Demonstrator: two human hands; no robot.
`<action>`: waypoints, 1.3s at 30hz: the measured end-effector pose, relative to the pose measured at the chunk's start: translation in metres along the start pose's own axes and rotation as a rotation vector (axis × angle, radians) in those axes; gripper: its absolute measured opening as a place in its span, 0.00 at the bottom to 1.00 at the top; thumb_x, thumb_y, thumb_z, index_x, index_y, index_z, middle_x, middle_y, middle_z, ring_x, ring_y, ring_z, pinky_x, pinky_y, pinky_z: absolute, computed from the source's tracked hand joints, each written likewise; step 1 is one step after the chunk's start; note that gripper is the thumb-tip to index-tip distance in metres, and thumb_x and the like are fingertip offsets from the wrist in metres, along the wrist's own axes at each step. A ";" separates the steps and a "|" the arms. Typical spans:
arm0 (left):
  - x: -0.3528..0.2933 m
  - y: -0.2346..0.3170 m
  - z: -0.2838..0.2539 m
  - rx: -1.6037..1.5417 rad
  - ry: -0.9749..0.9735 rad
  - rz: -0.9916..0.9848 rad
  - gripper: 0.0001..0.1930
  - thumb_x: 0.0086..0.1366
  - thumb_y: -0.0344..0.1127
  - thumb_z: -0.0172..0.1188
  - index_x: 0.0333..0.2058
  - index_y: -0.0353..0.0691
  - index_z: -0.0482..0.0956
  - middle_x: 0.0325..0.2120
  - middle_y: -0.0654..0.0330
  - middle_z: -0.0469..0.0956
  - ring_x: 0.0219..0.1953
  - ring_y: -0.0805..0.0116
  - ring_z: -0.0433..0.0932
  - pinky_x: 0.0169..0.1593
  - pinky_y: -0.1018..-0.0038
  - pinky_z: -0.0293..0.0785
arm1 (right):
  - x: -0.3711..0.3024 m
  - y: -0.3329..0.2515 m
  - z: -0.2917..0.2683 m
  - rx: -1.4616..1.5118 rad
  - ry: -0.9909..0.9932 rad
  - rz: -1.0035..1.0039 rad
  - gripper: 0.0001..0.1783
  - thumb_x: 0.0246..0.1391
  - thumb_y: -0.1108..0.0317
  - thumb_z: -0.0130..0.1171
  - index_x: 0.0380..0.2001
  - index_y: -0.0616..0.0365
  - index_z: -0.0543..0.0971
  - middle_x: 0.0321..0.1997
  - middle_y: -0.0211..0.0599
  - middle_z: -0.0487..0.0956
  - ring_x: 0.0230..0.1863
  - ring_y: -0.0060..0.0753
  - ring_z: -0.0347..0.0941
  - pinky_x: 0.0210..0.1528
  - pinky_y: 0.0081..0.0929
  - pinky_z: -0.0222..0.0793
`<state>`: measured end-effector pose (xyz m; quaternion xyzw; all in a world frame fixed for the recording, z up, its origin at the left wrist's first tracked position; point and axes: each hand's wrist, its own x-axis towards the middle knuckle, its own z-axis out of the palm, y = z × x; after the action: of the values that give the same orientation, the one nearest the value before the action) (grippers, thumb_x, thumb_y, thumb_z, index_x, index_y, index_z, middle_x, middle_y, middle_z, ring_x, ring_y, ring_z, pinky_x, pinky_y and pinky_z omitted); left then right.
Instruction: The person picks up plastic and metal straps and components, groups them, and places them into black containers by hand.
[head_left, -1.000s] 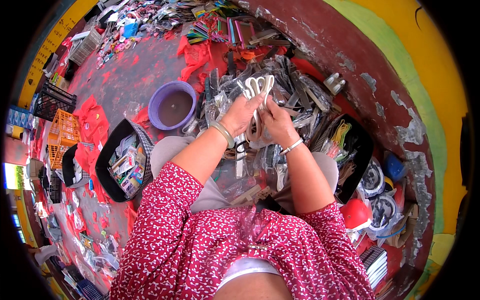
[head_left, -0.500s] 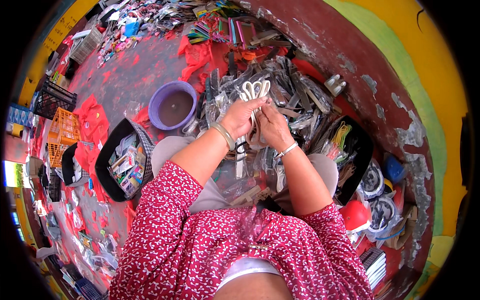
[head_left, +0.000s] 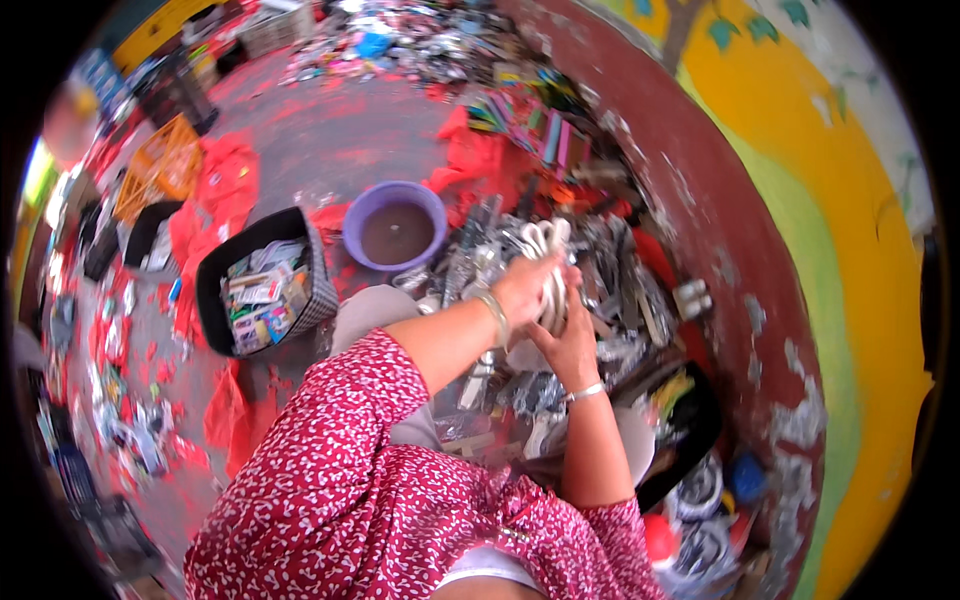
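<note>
A bundle of white cord [head_left: 552,300], folded into several loops, stands up between my hands above the heap of wrapped goods. My left hand [head_left: 524,288] is closed round it from the left, just under the loop tops. My right hand [head_left: 570,345] grips the lower part from the right, its thumb and fingers on either side of the cord. Both hands are slightly smeared by motion. Close beneath them lies a pile of plastic-wrapped dark and pale strips [head_left: 625,280].
A purple basin [head_left: 352,232] of murky water stands left of the pile. A black-lined box [head_left: 322,290] of small packets is at my left knee, another dark box [head_left: 700,425] at my right. Behind are an orange crate [head_left: 165,150] and a peeling wall [head_left: 720,200] on the right.
The view has swung, shifting the surroundings in the picture. My right hand has slid lower along the white cord and its thumb has spread; my left hand still grips near the loops.
</note>
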<state>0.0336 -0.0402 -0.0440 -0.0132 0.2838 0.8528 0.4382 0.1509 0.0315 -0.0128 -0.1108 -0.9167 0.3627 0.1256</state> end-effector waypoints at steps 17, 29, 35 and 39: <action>-0.008 0.013 -0.004 -0.097 0.245 0.372 0.10 0.60 0.41 0.54 0.38 0.44 0.70 0.28 0.63 0.71 0.30 0.73 0.69 0.30 0.72 0.66 | 0.013 0.007 0.054 -0.259 0.226 -0.303 0.41 0.49 0.61 0.55 0.61 0.62 0.47 0.63 0.58 0.48 0.64 0.55 0.43 0.63 0.41 0.41; -0.030 0.046 0.006 -0.180 0.272 0.328 0.19 0.59 0.48 0.55 0.39 0.38 0.70 0.30 0.57 0.75 0.31 0.66 0.73 0.34 0.68 0.70 | 0.030 -0.005 0.051 1.486 -0.017 0.374 0.16 0.50 0.66 0.57 0.40 0.62 0.70 0.37 0.38 0.76 0.34 0.26 0.73 0.33 0.15 0.71; -0.018 0.038 0.004 -0.218 0.158 0.366 0.14 0.59 0.43 0.56 0.38 0.42 0.69 0.28 0.57 0.74 0.35 0.65 0.75 0.36 0.66 0.73 | 0.032 -0.002 0.032 1.492 0.024 0.421 0.15 0.51 0.68 0.55 0.41 0.64 0.70 0.40 0.40 0.75 0.37 0.29 0.74 0.35 0.17 0.74; -0.018 0.034 0.007 -0.294 0.126 0.347 0.12 0.58 0.42 0.57 0.35 0.42 0.69 0.25 0.58 0.73 0.32 0.64 0.75 0.34 0.66 0.74 | 0.032 0.006 0.030 1.471 0.040 0.392 0.16 0.51 0.69 0.55 0.42 0.64 0.69 0.41 0.40 0.75 0.38 0.30 0.74 0.34 0.18 0.75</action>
<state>0.0207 -0.0654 -0.0170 -0.0811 0.1814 0.9450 0.2598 0.1122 0.0257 -0.0332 -0.1658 -0.4001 0.8938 0.1169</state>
